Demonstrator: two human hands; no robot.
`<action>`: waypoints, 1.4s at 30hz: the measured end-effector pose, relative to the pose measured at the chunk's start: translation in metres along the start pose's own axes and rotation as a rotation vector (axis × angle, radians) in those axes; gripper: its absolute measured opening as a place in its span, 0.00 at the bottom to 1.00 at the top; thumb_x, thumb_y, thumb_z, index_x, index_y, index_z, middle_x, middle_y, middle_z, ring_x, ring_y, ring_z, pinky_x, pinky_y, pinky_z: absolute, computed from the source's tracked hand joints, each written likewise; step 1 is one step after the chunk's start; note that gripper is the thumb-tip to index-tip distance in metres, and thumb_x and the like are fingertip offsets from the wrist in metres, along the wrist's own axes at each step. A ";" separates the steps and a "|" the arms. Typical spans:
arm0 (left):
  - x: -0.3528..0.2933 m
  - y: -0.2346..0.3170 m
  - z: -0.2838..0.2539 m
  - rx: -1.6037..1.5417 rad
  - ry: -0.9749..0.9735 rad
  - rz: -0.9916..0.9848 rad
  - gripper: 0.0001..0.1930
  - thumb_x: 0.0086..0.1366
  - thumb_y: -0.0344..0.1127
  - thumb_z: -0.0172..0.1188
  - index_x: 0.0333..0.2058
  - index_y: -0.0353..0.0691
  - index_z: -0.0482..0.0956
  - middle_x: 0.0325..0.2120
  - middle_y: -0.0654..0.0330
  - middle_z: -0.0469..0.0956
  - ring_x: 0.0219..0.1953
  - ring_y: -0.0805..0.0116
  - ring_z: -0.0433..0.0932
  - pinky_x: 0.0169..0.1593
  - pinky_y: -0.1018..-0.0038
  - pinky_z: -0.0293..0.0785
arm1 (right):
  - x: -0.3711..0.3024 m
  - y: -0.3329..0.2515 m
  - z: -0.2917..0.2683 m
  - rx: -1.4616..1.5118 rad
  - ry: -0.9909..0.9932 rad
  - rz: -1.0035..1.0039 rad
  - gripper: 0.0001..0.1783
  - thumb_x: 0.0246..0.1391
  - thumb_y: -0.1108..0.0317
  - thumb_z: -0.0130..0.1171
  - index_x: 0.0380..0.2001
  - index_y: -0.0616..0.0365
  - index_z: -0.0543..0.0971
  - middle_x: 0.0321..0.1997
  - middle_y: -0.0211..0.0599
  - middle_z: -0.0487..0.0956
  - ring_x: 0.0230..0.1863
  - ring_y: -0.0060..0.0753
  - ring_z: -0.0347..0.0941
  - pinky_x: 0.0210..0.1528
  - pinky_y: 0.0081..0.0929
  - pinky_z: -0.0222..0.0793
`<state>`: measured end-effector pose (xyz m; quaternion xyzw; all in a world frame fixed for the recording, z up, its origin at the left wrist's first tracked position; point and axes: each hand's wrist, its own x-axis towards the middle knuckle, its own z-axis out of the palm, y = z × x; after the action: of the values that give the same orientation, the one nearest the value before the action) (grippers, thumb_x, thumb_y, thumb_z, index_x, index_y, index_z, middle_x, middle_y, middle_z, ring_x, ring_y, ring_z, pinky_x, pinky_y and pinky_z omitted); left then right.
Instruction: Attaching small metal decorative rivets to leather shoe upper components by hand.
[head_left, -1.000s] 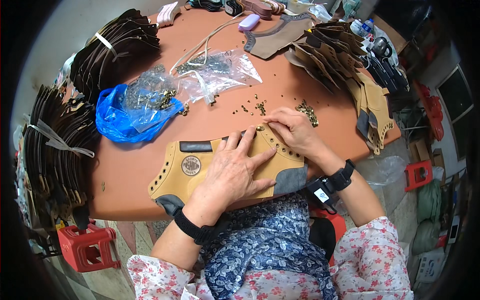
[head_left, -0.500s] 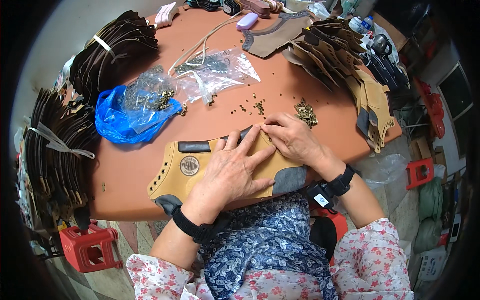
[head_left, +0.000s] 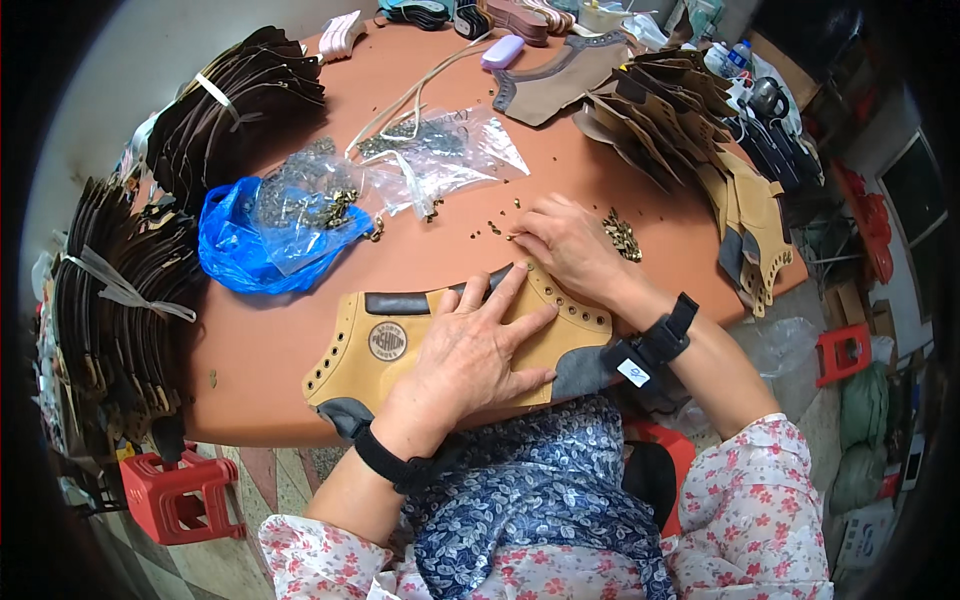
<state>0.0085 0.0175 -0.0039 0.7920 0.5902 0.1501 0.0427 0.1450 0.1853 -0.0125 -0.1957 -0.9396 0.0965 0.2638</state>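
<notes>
A tan shoe upper (head_left: 345,345) with grey and black patches and a round stamp lies along the near table edge. Rows of round holes run down both its ends. My left hand (head_left: 475,350) rests flat on it with fingers spread, the index tip at the top corner of the right-hand row. Beyond that corner my right hand (head_left: 565,245) is off the upper, its fingertips pinched low over the table beside scattered brass-coloured eyelets (head_left: 493,229). What the pinch holds is too small to tell. A heap of brass-coloured eyelets (head_left: 622,236) lies just right of this hand.
A blue plastic bag (head_left: 225,235) and clear bags (head_left: 450,150) of small metal parts sit beyond the upper. Bundles of dark uppers (head_left: 125,290) stand at left. Tan uppers (head_left: 750,205) are piled at right. Red stools (head_left: 185,500) stand on the floor.
My right hand has lifted from the upper's top corner and moved away from me to the scattered eyelets, uncovering the right-hand row of holes. My left hand stays on the upper.
</notes>
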 end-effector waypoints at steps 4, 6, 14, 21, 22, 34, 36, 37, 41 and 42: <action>-0.001 0.001 -0.001 -0.007 0.002 -0.001 0.32 0.58 0.64 0.61 0.59 0.61 0.76 0.66 0.50 0.63 0.61 0.45 0.63 0.63 0.51 0.59 | 0.008 0.006 0.006 -0.071 -0.023 -0.079 0.05 0.53 0.69 0.62 0.31 0.59 0.82 0.35 0.37 0.77 0.42 0.44 0.73 0.46 0.38 0.70; -0.001 0.001 -0.001 -0.011 0.001 -0.009 0.32 0.58 0.64 0.61 0.59 0.61 0.76 0.66 0.50 0.63 0.60 0.46 0.64 0.63 0.52 0.59 | 0.010 0.006 0.008 -0.117 -0.046 -0.107 0.05 0.52 0.69 0.60 0.30 0.58 0.81 0.35 0.36 0.77 0.43 0.43 0.73 0.47 0.38 0.69; -0.001 0.001 0.001 -0.014 -0.002 -0.016 0.32 0.57 0.64 0.62 0.58 0.61 0.77 0.66 0.51 0.62 0.60 0.45 0.65 0.63 0.52 0.61 | 0.015 0.002 0.006 -0.361 -0.098 -0.324 0.06 0.50 0.69 0.55 0.29 0.58 0.79 0.36 0.34 0.76 0.44 0.37 0.73 0.45 0.33 0.68; 0.000 0.001 0.001 -0.012 0.027 -0.002 0.32 0.56 0.64 0.63 0.58 0.61 0.77 0.66 0.51 0.62 0.60 0.44 0.64 0.63 0.50 0.61 | 0.013 0.006 0.008 -0.215 0.008 -0.210 0.04 0.50 0.71 0.58 0.29 0.58 0.79 0.34 0.36 0.76 0.41 0.40 0.73 0.44 0.35 0.69; 0.000 0.001 0.001 -0.015 0.024 -0.001 0.32 0.56 0.64 0.63 0.58 0.61 0.77 0.66 0.51 0.62 0.61 0.44 0.64 0.63 0.50 0.61 | 0.009 0.007 0.006 -0.152 0.035 -0.168 0.03 0.50 0.71 0.59 0.29 0.58 0.79 0.33 0.37 0.76 0.41 0.41 0.73 0.43 0.35 0.69; -0.001 0.001 0.003 -0.024 0.002 -0.016 0.32 0.56 0.64 0.63 0.58 0.62 0.77 0.66 0.52 0.62 0.61 0.43 0.63 0.62 0.48 0.62 | -0.042 -0.012 -0.007 0.041 0.101 0.069 0.05 0.53 0.68 0.62 0.29 0.57 0.78 0.31 0.39 0.76 0.37 0.47 0.75 0.41 0.41 0.69; 0.000 0.001 0.001 -0.023 -0.007 -0.021 0.32 0.56 0.64 0.63 0.58 0.62 0.76 0.66 0.52 0.62 0.61 0.43 0.64 0.62 0.49 0.62 | -0.040 -0.014 -0.005 0.015 0.118 0.041 0.05 0.53 0.68 0.62 0.29 0.57 0.78 0.31 0.39 0.76 0.37 0.46 0.75 0.40 0.41 0.69; 0.000 0.001 0.000 -0.024 -0.009 -0.021 0.32 0.56 0.64 0.63 0.58 0.62 0.76 0.66 0.52 0.62 0.61 0.43 0.64 0.62 0.49 0.62 | -0.039 -0.014 -0.005 0.001 0.117 0.030 0.05 0.53 0.68 0.62 0.29 0.56 0.78 0.31 0.39 0.76 0.36 0.46 0.75 0.40 0.41 0.70; -0.001 0.001 0.000 -0.011 0.001 -0.013 0.32 0.56 0.64 0.63 0.58 0.63 0.76 0.66 0.51 0.62 0.61 0.43 0.64 0.62 0.49 0.61 | -0.037 -0.013 0.000 -0.036 0.125 -0.037 0.05 0.52 0.69 0.62 0.29 0.56 0.77 0.31 0.37 0.76 0.35 0.45 0.76 0.39 0.39 0.70; -0.001 0.001 0.001 -0.011 -0.002 -0.013 0.32 0.56 0.65 0.63 0.58 0.63 0.76 0.66 0.51 0.62 0.61 0.44 0.64 0.62 0.49 0.61 | -0.037 -0.013 0.000 -0.048 0.132 -0.049 0.04 0.52 0.69 0.62 0.29 0.56 0.77 0.31 0.37 0.76 0.35 0.44 0.76 0.39 0.38 0.71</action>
<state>0.0094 0.0168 -0.0044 0.7879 0.5946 0.1525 0.0486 0.1697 0.1582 -0.0261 -0.1847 -0.9267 0.0545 0.3226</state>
